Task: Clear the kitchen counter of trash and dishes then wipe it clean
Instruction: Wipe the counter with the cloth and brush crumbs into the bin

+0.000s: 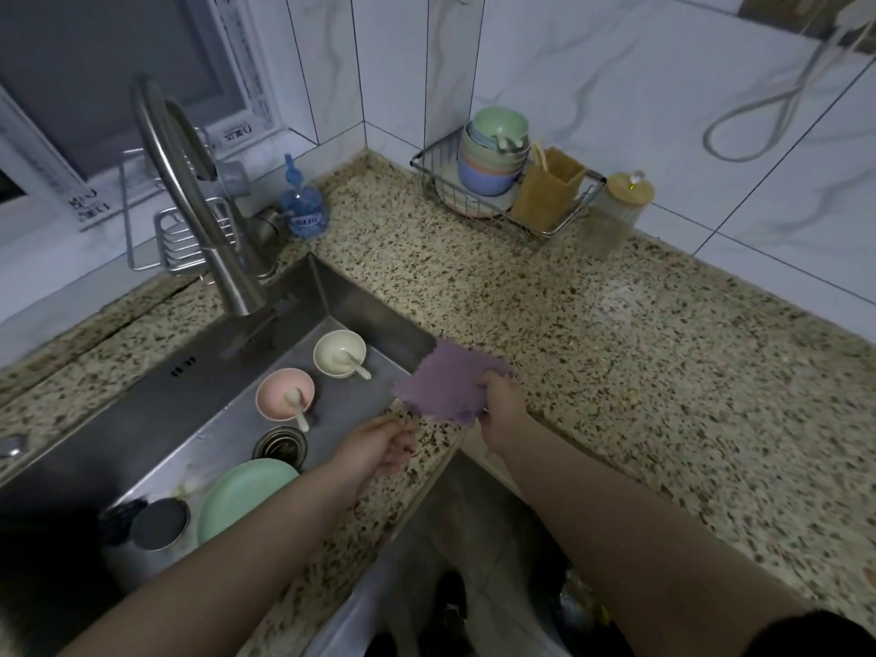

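With dishes already in the steel sink (156, 419), the right hand (502, 405) pinches a purple cloth (445, 386) over the speckled granite counter (592, 334), the left hand (379, 443) hangs loose and empty, and wiping strokes likely come next.

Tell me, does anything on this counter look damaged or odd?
Yes. A dark crack runs through the speckled counter behind the sink, left of the faucet. Nothing looks spilled.

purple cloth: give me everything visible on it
The purple cloth is a thin, soft-looking fabric square with slightly ragged edges, blurred in this view. The right hand pinches it at its right edge, so it hangs spread at the sink's right edge, by the speckled counter. The left hand is apart from it.
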